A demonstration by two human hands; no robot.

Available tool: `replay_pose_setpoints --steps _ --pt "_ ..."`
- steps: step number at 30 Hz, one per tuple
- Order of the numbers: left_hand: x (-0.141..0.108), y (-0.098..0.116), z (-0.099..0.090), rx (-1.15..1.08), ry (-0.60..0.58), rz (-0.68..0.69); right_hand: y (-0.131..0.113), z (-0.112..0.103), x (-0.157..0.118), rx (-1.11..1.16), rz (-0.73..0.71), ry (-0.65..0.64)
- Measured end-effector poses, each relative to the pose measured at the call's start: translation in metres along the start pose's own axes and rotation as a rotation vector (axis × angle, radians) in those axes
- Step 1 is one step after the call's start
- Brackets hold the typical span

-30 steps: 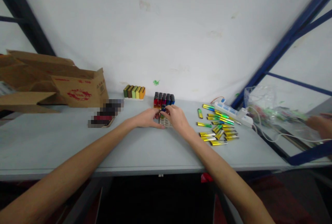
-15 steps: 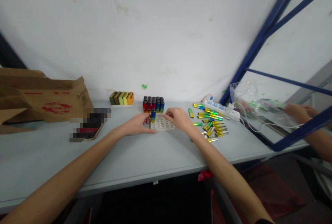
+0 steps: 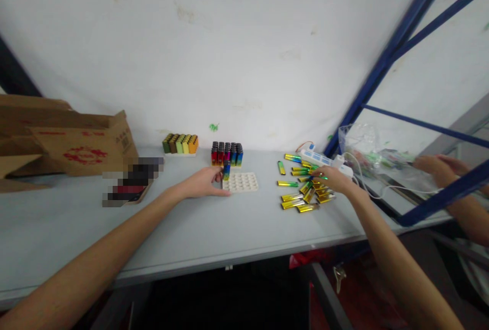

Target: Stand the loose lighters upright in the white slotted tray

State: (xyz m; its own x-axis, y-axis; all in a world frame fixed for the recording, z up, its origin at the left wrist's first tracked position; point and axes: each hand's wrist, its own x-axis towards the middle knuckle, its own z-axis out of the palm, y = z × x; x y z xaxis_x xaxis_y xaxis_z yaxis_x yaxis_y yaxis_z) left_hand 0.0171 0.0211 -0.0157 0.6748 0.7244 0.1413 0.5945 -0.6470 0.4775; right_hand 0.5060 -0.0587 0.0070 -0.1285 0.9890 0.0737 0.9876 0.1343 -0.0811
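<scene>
A white tray (image 3: 244,182) with rows of round holes lies on the grey table. One blue and yellow lighter (image 3: 226,171) stands upright at its back left corner. My left hand (image 3: 206,182) is beside that corner, its fingers curled round the lighter and its thumb stretched along the tray's front edge. My right hand (image 3: 331,177) is over a loose pile of shiny yellow and green lighters (image 3: 306,186), fingertips touching one near the top; whether it grips that lighter is unclear.
Behind the tray stands a block of red and blue lighters (image 3: 226,154), with green to orange ones (image 3: 180,144) further left. A cardboard box (image 3: 84,152) and pixelated dark object stand left. A power strip (image 3: 324,159), blue frame (image 3: 376,73) and another person's hands (image 3: 435,164) are at right.
My right hand has moved from the tray's back right corner to the lighter pile, uncovering the tray's right side. My left hand and the upright lighter have stayed in place.
</scene>
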Motion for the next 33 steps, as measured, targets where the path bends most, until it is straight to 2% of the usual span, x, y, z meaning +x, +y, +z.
replay_pose_setpoints --steps 4,9,12,16,18,20,23,25,29,33 --pt "-0.001 -0.001 0.001 0.004 0.003 0.006 0.004 0.004 0.009 0.150 -0.107 -0.092" --pt "-0.002 0.001 0.001 -0.017 0.006 0.011 -0.001 -0.009 0.021 0.224 -0.146 -0.132" --pt "-0.002 0.002 0.001 -0.021 0.002 0.010 -0.002 -0.015 0.021 0.371 -0.109 -0.029" --pt "-0.002 0.004 0.000 -0.023 0.000 0.000 -0.017 -0.016 0.021 0.722 -0.010 0.270" --pt "-0.003 0.005 -0.001 -0.029 0.002 -0.006 -0.037 -0.016 0.027 1.000 0.022 0.387" --pt "-0.003 0.005 -0.001 -0.042 0.003 -0.008 -0.064 -0.018 0.036 1.339 0.029 0.449" --pt "-0.003 0.005 -0.001 -0.060 0.009 0.000 -0.115 -0.024 0.052 1.662 -0.017 0.419" --pt "-0.003 0.005 0.000 -0.059 0.013 0.013 -0.151 -0.027 0.059 1.722 -0.105 0.300" --pt "-0.003 0.004 0.001 -0.060 0.012 0.032 -0.223 -0.017 0.063 1.635 -0.259 0.034" --pt "-0.004 0.004 0.001 -0.064 0.028 0.050 -0.271 0.011 0.059 1.550 -0.267 -0.030"
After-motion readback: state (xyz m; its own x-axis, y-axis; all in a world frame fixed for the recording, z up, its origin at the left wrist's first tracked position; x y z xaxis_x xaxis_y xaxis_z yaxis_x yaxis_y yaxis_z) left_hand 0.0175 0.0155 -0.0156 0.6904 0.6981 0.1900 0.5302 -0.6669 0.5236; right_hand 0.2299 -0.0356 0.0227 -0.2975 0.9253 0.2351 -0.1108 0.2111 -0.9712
